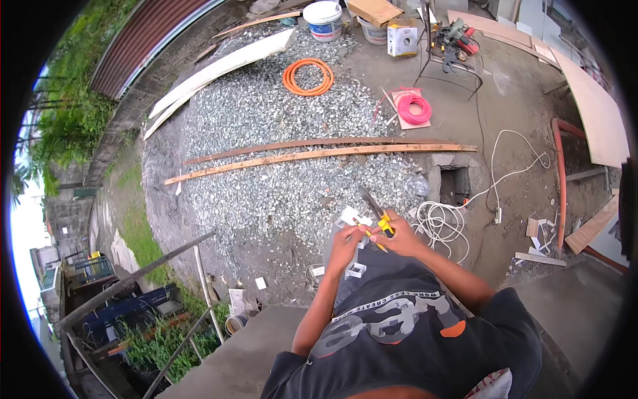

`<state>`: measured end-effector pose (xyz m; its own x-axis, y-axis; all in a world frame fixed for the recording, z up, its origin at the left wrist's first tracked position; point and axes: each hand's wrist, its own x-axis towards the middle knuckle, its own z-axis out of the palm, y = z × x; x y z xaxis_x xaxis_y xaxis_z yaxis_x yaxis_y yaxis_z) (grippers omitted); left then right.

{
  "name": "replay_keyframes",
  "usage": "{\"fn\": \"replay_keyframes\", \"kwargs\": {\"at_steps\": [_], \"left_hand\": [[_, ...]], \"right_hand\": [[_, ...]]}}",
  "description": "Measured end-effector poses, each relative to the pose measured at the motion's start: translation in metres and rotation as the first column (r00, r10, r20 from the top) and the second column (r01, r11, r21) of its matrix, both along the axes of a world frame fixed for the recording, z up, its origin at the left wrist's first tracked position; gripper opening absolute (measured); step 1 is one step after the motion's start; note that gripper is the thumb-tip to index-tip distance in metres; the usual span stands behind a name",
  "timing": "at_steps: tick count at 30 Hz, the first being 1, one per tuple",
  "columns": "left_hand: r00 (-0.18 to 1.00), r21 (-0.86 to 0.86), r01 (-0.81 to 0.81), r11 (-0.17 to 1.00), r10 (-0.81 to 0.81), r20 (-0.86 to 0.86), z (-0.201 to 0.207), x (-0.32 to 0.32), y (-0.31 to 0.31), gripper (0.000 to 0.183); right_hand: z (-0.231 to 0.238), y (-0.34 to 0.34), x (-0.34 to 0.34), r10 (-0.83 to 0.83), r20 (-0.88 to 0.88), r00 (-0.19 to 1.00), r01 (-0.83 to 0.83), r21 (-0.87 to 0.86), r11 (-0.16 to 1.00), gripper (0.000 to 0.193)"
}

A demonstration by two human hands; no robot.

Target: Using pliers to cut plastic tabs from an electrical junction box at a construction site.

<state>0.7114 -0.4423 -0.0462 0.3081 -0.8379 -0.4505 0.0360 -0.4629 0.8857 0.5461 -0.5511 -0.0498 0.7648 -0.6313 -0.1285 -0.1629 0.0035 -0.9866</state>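
My left hand (345, 241) is closed on a thin yellow stick that looks like a pencil (381, 247), held slanting in front of my lap. My right hand (400, 238) meets it there, its fingers wrapped round a hand tool with a yellow-and-black handle (385, 225). The tool's dark metal end (367, 197) points up and away; its exact kind is unclear. Fingers of both hands come together around the stick and hide part of it. Small white box-shaped pieces (356, 270) lie on my lap below the left hand, and another white piece (348, 215) shows just beyond it.
Ahead lies gravel (266, 126) crossed by two long wood strips (319, 154). A white cable coil (441, 225) lies at my right by a square pit (454, 185). Farther off are an orange hose (308, 92), a pink coil (413, 109), buckets (323, 30) and a power tool (458, 41). A metal railing (139, 284) stands left.
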Motion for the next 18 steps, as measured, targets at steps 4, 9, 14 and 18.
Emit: {"fn": "replay_keyframes", "kwargs": {"at_steps": [4, 9, 14, 18], "left_hand": [[0.962, -0.076, 0.271, 0.959, -0.274, -0.021, -0.002, 0.040, -0.052, 0.030], [0.805, -0.152, 0.592, 0.792, -0.592, 0.053, -0.037, 0.110, -0.095, 0.027], [0.353, 0.050, 0.929, 0.366, -0.920, 0.170, -0.060, 0.148, -0.144, 0.025], [0.013, 0.159, 0.984, 0.079, -0.924, 0.381, -0.094, 0.149, -0.157, 0.025]], "right_hand": [[-0.003, -0.003, 0.026, -0.212, -0.153, 0.965, 0.199, -0.095, 0.975, 0.027], [-0.010, 0.034, 0.058, -0.565, -0.207, 0.799, 0.560, -0.089, 0.824, 0.024], [0.020, 0.117, 0.077, -0.708, -0.559, 0.431, 0.864, 0.029, 0.502, 0.020], [0.023, 0.190, 0.118, -0.672, -0.663, 0.330, 0.901, 0.008, 0.435, 0.025]]}}
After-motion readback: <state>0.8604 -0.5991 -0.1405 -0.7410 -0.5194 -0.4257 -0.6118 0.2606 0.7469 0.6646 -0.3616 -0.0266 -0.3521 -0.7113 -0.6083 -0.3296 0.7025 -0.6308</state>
